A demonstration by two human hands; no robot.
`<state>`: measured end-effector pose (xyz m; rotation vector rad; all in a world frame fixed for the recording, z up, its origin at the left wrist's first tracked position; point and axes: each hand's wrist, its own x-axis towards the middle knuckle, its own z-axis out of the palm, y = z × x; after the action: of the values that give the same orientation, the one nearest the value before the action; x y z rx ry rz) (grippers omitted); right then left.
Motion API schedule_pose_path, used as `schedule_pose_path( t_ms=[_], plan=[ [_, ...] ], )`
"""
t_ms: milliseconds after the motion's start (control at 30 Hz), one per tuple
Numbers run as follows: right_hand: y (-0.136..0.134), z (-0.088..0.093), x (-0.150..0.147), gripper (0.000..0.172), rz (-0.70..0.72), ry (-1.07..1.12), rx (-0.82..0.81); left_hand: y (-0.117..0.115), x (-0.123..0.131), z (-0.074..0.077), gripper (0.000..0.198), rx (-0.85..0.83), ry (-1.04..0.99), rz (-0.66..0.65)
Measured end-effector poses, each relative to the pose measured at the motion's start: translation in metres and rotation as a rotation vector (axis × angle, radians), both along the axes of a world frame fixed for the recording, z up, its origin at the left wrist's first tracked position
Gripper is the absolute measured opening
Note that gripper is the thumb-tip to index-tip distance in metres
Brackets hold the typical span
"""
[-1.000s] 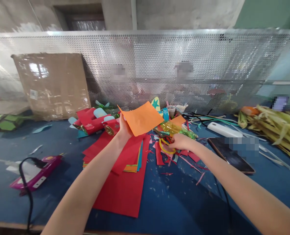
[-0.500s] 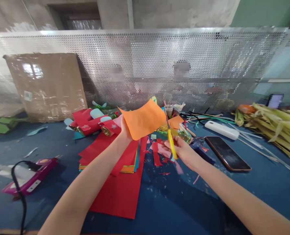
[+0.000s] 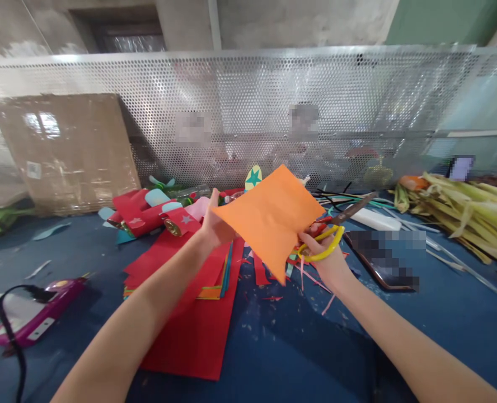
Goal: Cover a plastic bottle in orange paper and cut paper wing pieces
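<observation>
Examining orange sheet (image 3: pixel 269 215): raised over the table (image 3: pixel 273 347); we see no cut, judge the work early, the sheet whole.
Sheet corners: one points toward the wearer; long axis unclear.
Left hand (image 3: pixel 215 225): closed on the left edge.
Right hand (image 3: pixel 331 263): curled round scissors (image 3: pixel 340 235).
Scissors: long axis and tips run rightward, away.

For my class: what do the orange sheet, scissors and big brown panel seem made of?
The orange sheet: matte paper or thin card, judging by its flat colour and soft bend. The scissors: dull, dark blades, probably metal; smooth yellow handle, likely plastic. The brown panel: apparently cardboard, from its brown colour; glossy reflections suggest plastic wrap.
</observation>
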<state>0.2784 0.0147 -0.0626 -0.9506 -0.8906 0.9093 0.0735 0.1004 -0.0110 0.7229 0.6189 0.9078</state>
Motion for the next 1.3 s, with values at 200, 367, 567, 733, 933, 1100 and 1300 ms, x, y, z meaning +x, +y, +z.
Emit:
schedule_pose_path(
  t_ms=[200,367,567,733,933,1100,1300],
  plan=[
    [0.004,-0.003,0.01,0.035,-0.033,-0.194,-0.024,0.002,-0.031,-0.005,0.057,0.138,0.36,-0.148],
    [0.006,-0.007,0.011,0.034,-0.021,-0.242,-0.08,-0.021,-0.029,-0.013,0.034,0.178,0.454,-0.172],
    [0.001,-0.002,0.008,0.05,0.108,-0.167,-0.194,-0.017,-0.014,-0.019,0.018,0.302,0.377,0.122],
    [-0.017,0.003,-0.007,0.07,0.353,-0.115,-0.289,-0.008,-0.026,-0.034,0.018,0.455,0.347,0.489],
    [-0.048,-0.001,-0.016,0.068,0.56,-0.249,-0.392,-0.007,-0.035,-0.045,0.027,0.634,0.422,0.815],
    [-0.059,-0.007,-0.014,0.066,0.472,-0.651,-0.357,-0.009,-0.033,-0.046,0.027,0.719,0.53,0.919],
    [-0.061,-0.004,-0.013,0.06,0.385,-0.852,-0.252,-0.009,-0.036,-0.047,0.028,0.769,0.612,0.997]
  ],
)
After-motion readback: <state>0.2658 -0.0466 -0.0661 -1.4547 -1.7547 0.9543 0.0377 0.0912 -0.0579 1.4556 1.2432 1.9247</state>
